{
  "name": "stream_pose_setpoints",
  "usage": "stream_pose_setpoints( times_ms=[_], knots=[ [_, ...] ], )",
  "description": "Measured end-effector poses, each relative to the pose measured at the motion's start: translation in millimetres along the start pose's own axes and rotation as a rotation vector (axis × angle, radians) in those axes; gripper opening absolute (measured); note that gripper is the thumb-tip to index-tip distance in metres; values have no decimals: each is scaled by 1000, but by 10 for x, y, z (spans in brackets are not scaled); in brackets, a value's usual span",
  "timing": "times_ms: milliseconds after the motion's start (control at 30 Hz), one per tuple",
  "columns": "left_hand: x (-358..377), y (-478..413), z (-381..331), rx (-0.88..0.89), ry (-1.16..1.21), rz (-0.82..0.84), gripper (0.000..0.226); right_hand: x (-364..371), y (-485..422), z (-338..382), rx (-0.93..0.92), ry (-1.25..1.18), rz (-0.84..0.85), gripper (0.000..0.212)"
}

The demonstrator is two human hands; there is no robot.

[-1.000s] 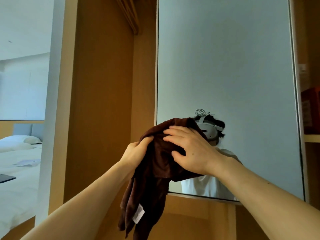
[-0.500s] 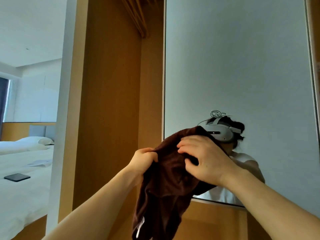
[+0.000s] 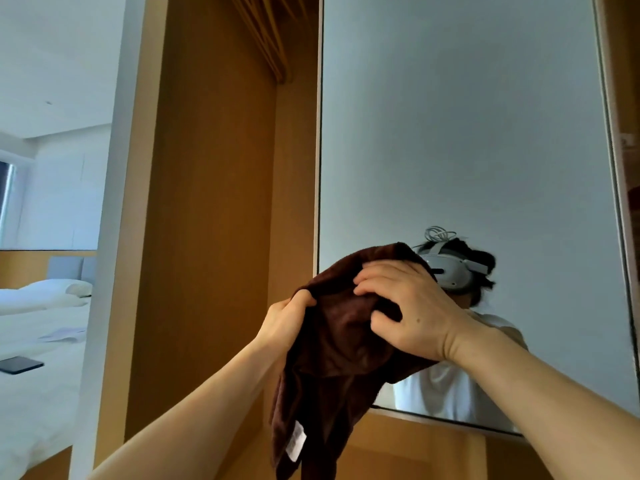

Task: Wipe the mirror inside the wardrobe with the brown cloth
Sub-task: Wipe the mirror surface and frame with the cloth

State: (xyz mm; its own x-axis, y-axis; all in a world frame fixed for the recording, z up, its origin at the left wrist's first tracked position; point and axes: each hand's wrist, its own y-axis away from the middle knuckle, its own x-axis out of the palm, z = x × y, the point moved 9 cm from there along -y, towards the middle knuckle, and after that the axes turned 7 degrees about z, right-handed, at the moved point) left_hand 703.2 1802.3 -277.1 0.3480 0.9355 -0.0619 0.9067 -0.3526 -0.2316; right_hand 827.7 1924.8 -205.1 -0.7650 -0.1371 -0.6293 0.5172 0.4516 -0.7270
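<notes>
Fingers of the right hand [image 3: 408,313], flat on the dark brown terry cloth [image 3: 339,358] a second ago, have curled in and now bunch its upper fold, thumb dug into the fabric. The left hand [image 3: 287,320] pinches the cloth's left edge between thumb and curled fingers. The cloth hangs before the lower left corner of the tall rectangular mirror [image 3: 467,133] inside the tan wooden wardrobe [image 3: 207,202], its white label [image 3: 296,441] dangling low; contact with the glass cannot be made out. At far left, a white-sheeted bed [image 3: 41,393] bears a dark flat phone [image 3: 20,364].
</notes>
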Motion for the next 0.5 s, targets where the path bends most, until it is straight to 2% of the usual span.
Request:
stream_pose_setpoints(
  times_ms=[100,167,233,367,500],
  knots=[
    [25,56,-27,7,-34,20,25,-191,-73,-112,132,-293,-112,22],
    [64,100,-38,14,-48,34,23,-240,-118,-179,236,-375,-65,15],
    [83,165,-69,29,-51,43,22,-281,-126,-77,174,-236,-19,14],
    [34,253,-193,147,-174,28,21,-181,87,172,-81,264,27,26],
    [23,283,-274,252,-333,11,23,-243,176,100,-73,382,-44,31]
  ],
)
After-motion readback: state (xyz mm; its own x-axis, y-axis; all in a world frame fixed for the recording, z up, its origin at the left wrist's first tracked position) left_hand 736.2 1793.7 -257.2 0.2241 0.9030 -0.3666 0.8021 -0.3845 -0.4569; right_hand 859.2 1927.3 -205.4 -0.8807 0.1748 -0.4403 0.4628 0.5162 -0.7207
